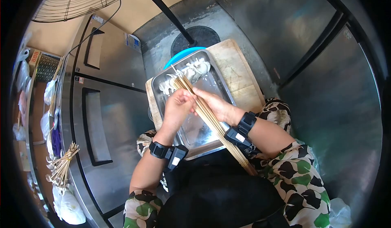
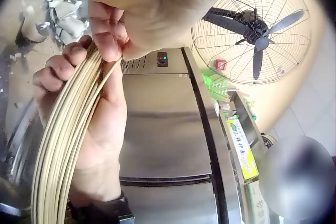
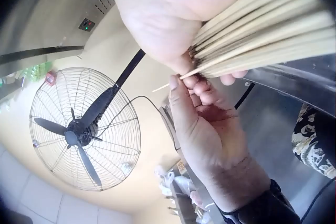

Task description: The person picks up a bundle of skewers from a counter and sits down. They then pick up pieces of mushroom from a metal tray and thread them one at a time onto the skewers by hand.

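My right hand [image 1: 216,106] grips a thick bundle of thin bamboo skewers [image 1: 214,124], which slants from above the tray back toward my lap. At the bundle's far end, the left hand [image 1: 177,109] pinches one skewer between thumb and fingertips. In the right wrist view that single skewer [image 3: 163,87] pokes out past the left thumb, its pointed tip bare. Both hands are close together over a metal tray [image 1: 223,79]. White, soft-looking pieces [image 1: 200,67] lie along the tray's far end, partly behind the skewer ends.
A wooden board [image 1: 240,71] lies under the tray, with a blue basin rim [image 1: 179,57] behind. Steel cabinets [image 1: 110,118] flank both sides. Some filled skewers [image 1: 65,163] and plastic bags stand at the far left. A wire-cage fan [image 2: 260,40] rises on a black pole.
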A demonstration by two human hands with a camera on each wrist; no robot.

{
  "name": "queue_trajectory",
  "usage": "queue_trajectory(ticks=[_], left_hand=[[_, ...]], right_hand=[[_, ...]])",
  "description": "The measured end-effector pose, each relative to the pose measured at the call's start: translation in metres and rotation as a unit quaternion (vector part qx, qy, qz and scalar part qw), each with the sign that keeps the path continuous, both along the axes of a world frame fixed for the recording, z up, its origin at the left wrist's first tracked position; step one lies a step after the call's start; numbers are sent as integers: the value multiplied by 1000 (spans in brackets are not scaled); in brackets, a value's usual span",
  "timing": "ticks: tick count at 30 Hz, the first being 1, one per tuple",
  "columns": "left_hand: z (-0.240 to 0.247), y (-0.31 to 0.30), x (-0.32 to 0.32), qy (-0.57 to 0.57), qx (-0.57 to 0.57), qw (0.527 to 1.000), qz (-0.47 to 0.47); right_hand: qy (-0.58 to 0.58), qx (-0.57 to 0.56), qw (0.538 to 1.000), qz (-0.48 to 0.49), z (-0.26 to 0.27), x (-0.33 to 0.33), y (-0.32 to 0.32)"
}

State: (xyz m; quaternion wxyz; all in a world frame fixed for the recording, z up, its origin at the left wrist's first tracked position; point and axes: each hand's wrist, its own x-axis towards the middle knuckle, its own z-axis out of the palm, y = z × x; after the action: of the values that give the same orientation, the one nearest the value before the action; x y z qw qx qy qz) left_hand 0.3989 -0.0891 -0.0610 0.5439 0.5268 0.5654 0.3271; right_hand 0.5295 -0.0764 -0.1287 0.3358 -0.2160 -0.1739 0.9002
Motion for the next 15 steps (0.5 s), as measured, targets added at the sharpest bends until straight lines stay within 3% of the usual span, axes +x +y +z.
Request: queue_trajectory(ticks=[3, 8, 15], left_hand=[[-8, -8, 4, 6, 2, 999, -34], [-6, -12, 8, 25, -23, 999, -24], [7, -16, 6, -14, -75, 997, -14]], right_hand=[[80, 43, 995, 38, -13, -4, 4], [-17, 84, 996, 16, 4, 3, -1], [25, 74, 997, 15, 15, 6, -2]])
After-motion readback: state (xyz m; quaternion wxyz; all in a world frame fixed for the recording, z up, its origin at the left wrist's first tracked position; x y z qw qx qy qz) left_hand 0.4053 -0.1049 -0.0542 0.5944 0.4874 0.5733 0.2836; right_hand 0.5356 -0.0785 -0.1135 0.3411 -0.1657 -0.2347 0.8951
